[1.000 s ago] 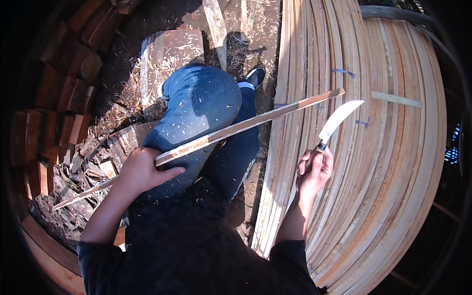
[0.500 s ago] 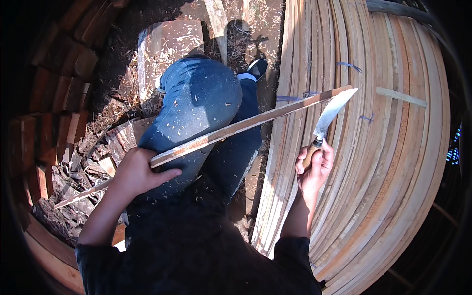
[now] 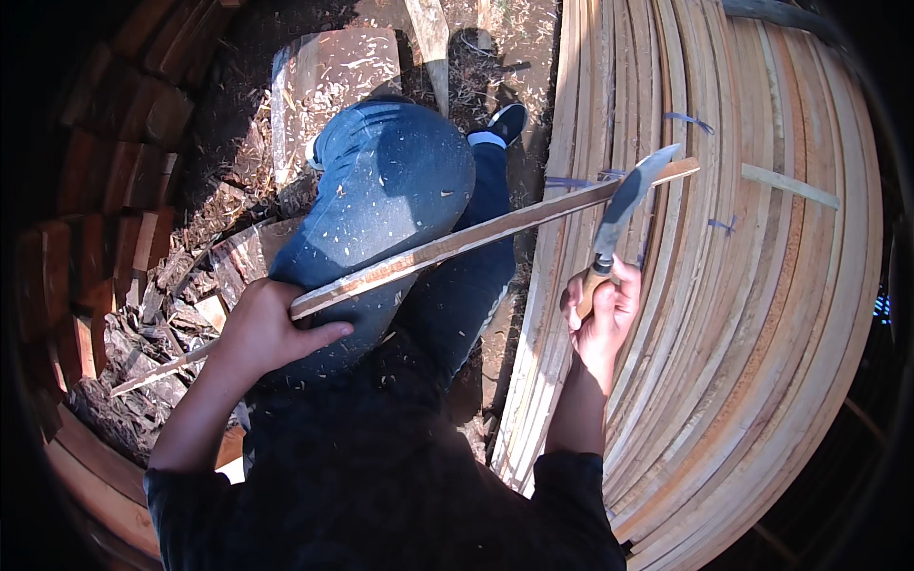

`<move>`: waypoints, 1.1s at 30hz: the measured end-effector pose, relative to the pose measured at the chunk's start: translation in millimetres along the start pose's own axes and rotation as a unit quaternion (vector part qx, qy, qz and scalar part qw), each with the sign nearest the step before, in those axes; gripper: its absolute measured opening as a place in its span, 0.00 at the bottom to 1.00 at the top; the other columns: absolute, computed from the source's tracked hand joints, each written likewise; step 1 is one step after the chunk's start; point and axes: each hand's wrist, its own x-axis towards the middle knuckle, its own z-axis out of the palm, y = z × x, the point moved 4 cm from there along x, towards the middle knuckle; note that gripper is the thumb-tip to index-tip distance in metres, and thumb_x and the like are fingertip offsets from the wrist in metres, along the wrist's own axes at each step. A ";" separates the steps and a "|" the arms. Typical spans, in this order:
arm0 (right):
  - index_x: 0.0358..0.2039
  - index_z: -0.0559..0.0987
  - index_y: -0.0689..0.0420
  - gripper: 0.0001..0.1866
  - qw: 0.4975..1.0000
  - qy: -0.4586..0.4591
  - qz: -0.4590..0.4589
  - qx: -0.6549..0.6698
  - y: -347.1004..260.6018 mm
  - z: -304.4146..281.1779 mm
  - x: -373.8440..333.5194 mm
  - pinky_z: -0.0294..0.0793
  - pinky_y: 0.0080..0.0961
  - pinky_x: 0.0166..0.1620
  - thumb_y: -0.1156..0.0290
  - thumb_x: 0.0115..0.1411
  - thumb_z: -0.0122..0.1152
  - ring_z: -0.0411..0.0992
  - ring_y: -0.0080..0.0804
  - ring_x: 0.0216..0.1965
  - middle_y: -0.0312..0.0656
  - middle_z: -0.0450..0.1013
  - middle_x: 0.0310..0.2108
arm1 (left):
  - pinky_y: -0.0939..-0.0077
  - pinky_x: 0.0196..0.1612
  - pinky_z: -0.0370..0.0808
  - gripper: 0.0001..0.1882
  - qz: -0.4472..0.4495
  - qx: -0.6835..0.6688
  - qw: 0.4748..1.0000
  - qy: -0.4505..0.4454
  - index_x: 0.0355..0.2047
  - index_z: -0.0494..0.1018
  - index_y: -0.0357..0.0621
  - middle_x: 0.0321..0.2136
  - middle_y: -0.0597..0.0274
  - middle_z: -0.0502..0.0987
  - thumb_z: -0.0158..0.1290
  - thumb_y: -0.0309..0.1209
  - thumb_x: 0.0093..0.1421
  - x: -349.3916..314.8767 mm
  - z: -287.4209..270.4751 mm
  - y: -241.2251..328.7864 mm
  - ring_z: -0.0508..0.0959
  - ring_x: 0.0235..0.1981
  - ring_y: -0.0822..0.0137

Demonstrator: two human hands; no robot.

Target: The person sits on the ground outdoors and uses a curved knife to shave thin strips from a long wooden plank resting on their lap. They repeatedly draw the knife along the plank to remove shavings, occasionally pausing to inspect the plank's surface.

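Observation:
Across my thigh runs a long thin wooden strip (image 3: 447,246), rising to the right over the edge of the stacked laths. My left hand (image 3: 271,324) is closed round its lower left part, thumb lying along my leg; a further length of the strip shows past the wrist. In my right hand (image 3: 603,305) is a knife (image 3: 625,206) with a broad, slightly curved blade and a wooden handle. The blade points up and away, crossing over the strip near its far end. Whether the blade touches the wood I cannot tell.
A large pile of long pale laths (image 3: 762,285) fills the right side, with blue ties (image 3: 689,121) and a short pale slat (image 3: 790,186) across it. Stacked wood blocks (image 3: 105,257) line the left. Shavings and bark pieces (image 3: 143,381) litter the ground beside a flat board (image 3: 333,86).
My right hand has shifted slightly left, and the knife has turned more upright, its blade now over the strip instead of beside its end. My left hand keeps its hold.

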 end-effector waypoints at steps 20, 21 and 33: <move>0.51 0.65 0.54 0.17 0.988 -0.029 0.013 -0.150 -3.6 -25.9 -10.2 0.58 0.13 0.16 0.68 0.63 0.54 0.61 0.17 0.13 0.38 0.69 0.19 | 0.66 0.29 0.75 0.26 0.004 -0.016 1.000 0.019 0.24 0.78 0.34 0.15 0.48 0.75 0.67 0.49 0.41 -0.8 3.1 -2.7 0.79 0.22 0.51; 0.51 0.65 0.53 0.17 0.975 -0.034 -0.008 -0.217 -16.1 -35.1 -4.0 0.58 0.12 0.16 0.67 0.63 0.54 0.61 0.17 0.13 0.38 0.69 0.19 | 0.66 0.28 0.75 0.25 -0.001 -0.003 1.000 0.021 0.24 0.78 0.35 0.15 0.48 0.75 0.67 0.48 0.41 -1.6 1.3 -3.2 0.79 0.22 0.51; 0.49 0.63 0.49 0.14 0.995 -0.025 0.044 -0.083 4.0 -25.8 2.8 0.56 0.12 0.16 0.63 0.65 0.51 0.59 0.18 0.13 0.38 0.64 0.17 | 0.69 0.26 0.73 0.24 -0.021 -0.025 0.999 -0.018 0.23 0.78 0.35 0.13 0.51 0.74 0.68 0.47 0.41 5.4 1.1 -2.0 0.77 0.18 0.56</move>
